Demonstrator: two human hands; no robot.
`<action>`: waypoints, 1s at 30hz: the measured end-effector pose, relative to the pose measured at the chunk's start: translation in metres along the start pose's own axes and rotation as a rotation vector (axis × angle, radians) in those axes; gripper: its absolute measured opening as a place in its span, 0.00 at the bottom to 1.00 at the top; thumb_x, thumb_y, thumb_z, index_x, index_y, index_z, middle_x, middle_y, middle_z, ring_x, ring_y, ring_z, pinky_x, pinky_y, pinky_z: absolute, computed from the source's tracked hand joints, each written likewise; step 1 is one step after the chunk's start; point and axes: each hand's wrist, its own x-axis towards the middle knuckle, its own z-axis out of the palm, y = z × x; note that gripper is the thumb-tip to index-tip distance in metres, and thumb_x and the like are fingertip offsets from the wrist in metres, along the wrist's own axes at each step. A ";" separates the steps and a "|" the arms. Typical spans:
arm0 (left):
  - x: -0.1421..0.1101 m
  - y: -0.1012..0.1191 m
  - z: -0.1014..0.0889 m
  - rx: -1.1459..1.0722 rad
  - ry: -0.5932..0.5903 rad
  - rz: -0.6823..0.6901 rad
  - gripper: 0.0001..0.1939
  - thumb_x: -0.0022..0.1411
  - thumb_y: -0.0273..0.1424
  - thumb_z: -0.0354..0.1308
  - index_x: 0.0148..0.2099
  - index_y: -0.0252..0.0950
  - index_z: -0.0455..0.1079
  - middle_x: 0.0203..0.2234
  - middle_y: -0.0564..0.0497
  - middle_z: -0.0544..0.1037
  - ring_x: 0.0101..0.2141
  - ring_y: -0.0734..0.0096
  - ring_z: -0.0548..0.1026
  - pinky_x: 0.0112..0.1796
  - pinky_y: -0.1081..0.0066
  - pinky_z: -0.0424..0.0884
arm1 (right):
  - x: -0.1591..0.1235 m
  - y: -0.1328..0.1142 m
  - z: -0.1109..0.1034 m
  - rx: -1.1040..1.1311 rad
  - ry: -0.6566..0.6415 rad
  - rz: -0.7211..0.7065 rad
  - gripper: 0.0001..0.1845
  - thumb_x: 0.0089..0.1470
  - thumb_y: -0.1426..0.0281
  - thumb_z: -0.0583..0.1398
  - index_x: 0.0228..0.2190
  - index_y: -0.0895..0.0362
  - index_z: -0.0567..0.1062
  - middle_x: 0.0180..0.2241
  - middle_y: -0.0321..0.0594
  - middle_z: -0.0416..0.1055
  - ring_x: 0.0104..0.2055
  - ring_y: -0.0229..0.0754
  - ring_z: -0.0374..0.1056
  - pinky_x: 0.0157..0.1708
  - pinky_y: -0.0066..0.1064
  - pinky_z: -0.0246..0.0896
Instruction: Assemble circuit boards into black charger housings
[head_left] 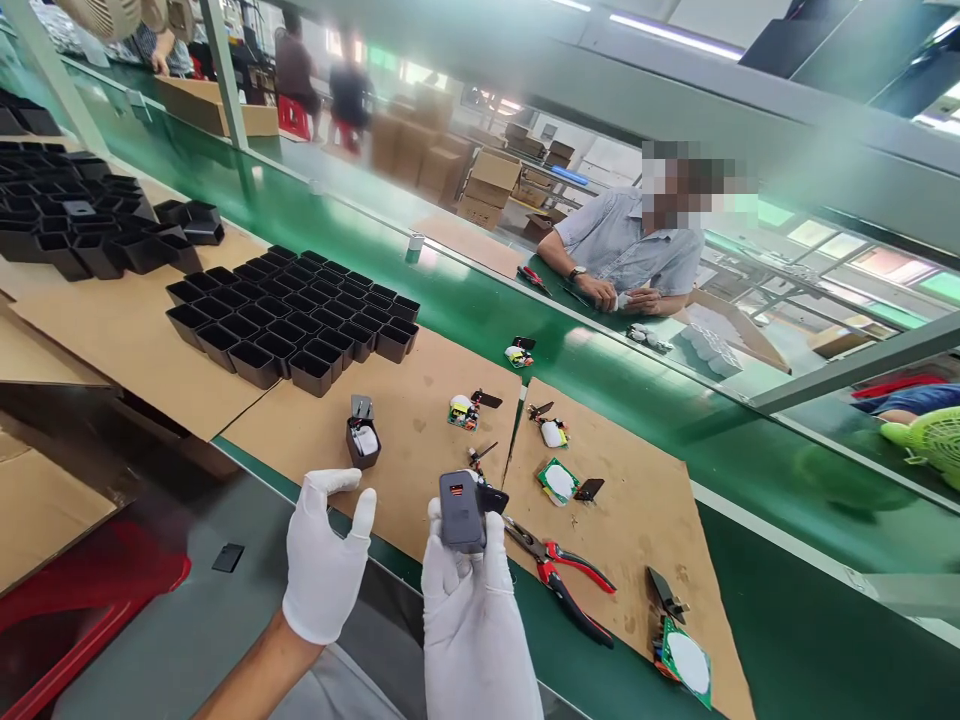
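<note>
My right hand (466, 580), in a white glove, grips a black charger housing (462, 512) with a small slot in its face. A black flap sticks out at its right side. My left hand (328, 560), gloved too, holds nothing, its thumb and forefinger apart. Just beyond it stands another charger housing (364, 440) with a white-topped part inside and its lid tipped up. Red-and-black pliers (559, 575) lie to the right of my right hand. Circuit boards with black plug plates, such as one green board (557, 482), rest on the cardboard (630, 540).
Rows of open black housings (292, 310) cover the cardboard at the left, with more farther back. A green conveyor belt (465, 310) runs behind. Across it a person (630, 250) works on a small white part. A green fan (926, 445) is at the right edge.
</note>
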 end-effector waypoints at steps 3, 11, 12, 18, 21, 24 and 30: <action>0.000 0.001 -0.005 -0.013 -0.036 0.048 0.06 0.72 0.35 0.57 0.49 0.41 0.68 0.42 0.48 0.77 0.43 0.59 0.78 0.47 0.58 0.76 | 0.008 -0.002 0.004 -0.338 0.169 -0.096 0.16 0.67 0.58 0.62 0.49 0.54 0.79 0.45 0.45 0.85 0.42 0.50 0.84 0.41 0.40 0.82; 0.004 0.009 -0.007 0.141 -0.319 0.317 0.31 0.59 0.28 0.64 0.64 0.40 0.65 0.53 0.42 0.80 0.52 0.48 0.79 0.53 0.50 0.76 | 0.023 -0.001 0.005 -0.608 -0.109 -0.241 0.17 0.61 0.72 0.60 0.50 0.50 0.79 0.58 0.43 0.79 0.60 0.46 0.75 0.62 0.41 0.71; 0.003 0.010 -0.005 0.160 -0.318 0.330 0.31 0.57 0.28 0.65 0.63 0.40 0.66 0.51 0.41 0.81 0.51 0.46 0.79 0.52 0.49 0.76 | 0.024 -0.005 0.002 -0.602 -0.154 -0.236 0.19 0.61 0.74 0.58 0.52 0.51 0.78 0.60 0.44 0.77 0.61 0.46 0.74 0.61 0.42 0.72; -0.002 0.025 0.012 0.192 -0.246 0.321 0.20 0.58 0.31 0.67 0.53 0.41 0.72 0.41 0.42 0.82 0.41 0.48 0.81 0.44 0.52 0.76 | 0.029 -0.029 0.020 -1.032 0.087 -0.548 0.21 0.57 0.56 0.68 0.48 0.55 0.76 0.47 0.51 0.79 0.54 0.60 0.77 0.51 0.52 0.76; -0.007 0.028 0.023 0.239 -0.165 0.283 0.13 0.61 0.28 0.65 0.49 0.40 0.73 0.38 0.41 0.82 0.38 0.48 0.81 0.41 0.52 0.74 | 0.035 -0.033 0.042 -1.204 0.117 -0.647 0.18 0.55 0.59 0.70 0.43 0.55 0.78 0.38 0.48 0.77 0.41 0.57 0.77 0.39 0.48 0.75; -0.008 0.025 0.028 0.256 -0.137 0.289 0.06 0.63 0.27 0.64 0.43 0.40 0.73 0.33 0.44 0.81 0.36 0.49 0.80 0.40 0.54 0.72 | 0.041 -0.038 0.044 -1.180 -0.005 -0.669 0.05 0.58 0.68 0.66 0.38 0.53 0.78 0.34 0.41 0.76 0.36 0.49 0.76 0.36 0.41 0.74; -0.003 0.020 0.025 0.243 -0.117 0.329 0.13 0.62 0.32 0.66 0.49 0.40 0.72 0.35 0.44 0.81 0.36 0.50 0.81 0.40 0.54 0.73 | 0.049 -0.042 0.003 -1.095 -0.275 -0.819 0.11 0.64 0.74 0.61 0.45 0.50 0.78 0.42 0.36 0.83 0.44 0.41 0.80 0.47 0.33 0.75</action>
